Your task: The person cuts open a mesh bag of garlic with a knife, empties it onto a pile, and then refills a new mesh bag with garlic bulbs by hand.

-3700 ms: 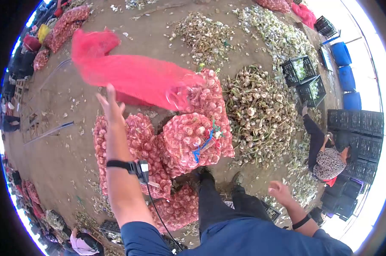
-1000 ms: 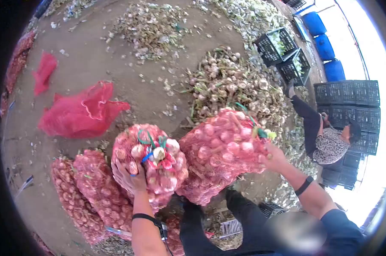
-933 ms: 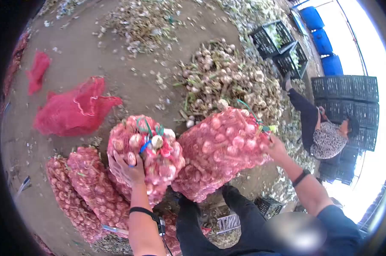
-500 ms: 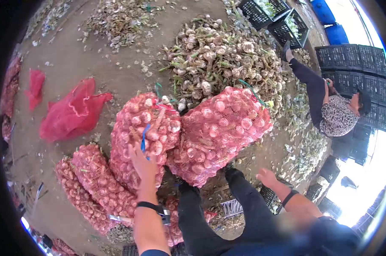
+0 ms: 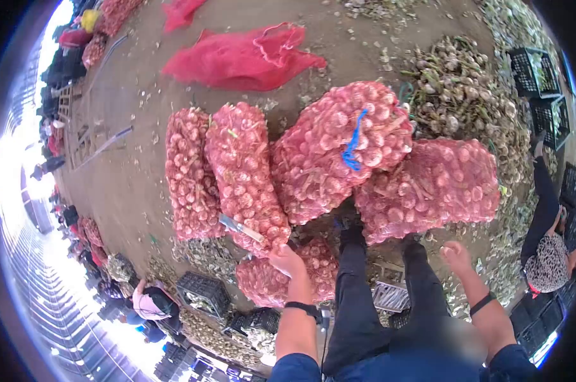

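Littered floor (image 5: 126, 178), garlic sacks (image 5: 245, 169): likely heavy, lumpy, soft; best taken by corners. Left hand (image 5: 288, 261) at sack end, grip can't tell; right hand (image 5: 457, 257) empty, loosely curled.

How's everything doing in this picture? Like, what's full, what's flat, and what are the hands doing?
Bag with blue strip: full of bulbs
Right-hand bag: full, lying on its side
Two bags at left: full
Bladed tool: lying on a bag
Red net sack: crumpled, looks empty
Bulb pile: loose on the floor
Left hand: by a bag, grip unclear
Right hand: raised, fingers bent
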Demonstrator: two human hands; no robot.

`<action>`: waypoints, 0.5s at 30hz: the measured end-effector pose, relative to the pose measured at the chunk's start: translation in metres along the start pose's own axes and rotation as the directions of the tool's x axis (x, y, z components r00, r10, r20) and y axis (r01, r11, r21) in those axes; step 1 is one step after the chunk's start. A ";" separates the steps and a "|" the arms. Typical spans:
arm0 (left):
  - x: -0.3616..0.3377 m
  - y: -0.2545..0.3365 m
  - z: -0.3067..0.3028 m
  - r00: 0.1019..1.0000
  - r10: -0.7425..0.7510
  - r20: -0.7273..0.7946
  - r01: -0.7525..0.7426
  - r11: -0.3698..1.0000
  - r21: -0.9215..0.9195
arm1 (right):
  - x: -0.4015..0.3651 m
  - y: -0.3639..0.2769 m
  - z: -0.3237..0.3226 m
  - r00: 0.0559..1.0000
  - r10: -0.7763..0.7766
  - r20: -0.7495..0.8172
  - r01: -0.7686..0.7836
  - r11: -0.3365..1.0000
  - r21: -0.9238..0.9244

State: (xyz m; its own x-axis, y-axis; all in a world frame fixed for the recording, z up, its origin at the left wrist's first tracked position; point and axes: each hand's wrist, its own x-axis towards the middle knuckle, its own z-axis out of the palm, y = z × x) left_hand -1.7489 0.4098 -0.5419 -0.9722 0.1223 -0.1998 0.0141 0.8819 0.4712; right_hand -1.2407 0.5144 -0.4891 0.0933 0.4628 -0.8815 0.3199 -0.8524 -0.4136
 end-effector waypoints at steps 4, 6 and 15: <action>0.109 -0.024 0.010 0.979 -0.166 -0.120 0.173 0.983 0.055 | -0.012 0.029 0.019 0.998 0.006 0.056 0.005 0.982 -0.189; 0.153 -0.050 0.017 0.975 -0.220 0.028 0.213 0.964 0.160 | -0.021 0.026 0.033 0.997 0.060 0.050 -0.046 0.969 -0.244; 0.098 -0.002 -0.034 0.833 -0.160 0.530 0.419 0.807 -0.415 | -0.069 -0.033 0.151 0.978 0.003 0.208 0.035 0.983 -0.181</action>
State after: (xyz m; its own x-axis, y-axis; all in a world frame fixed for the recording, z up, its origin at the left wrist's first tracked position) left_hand -1.8523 0.4042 -0.5330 -0.6878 0.2023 -0.6971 -0.4933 0.5743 0.6533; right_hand -1.4000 0.4735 -0.4489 -0.1035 0.3994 -0.9109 0.4887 -0.7772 -0.3963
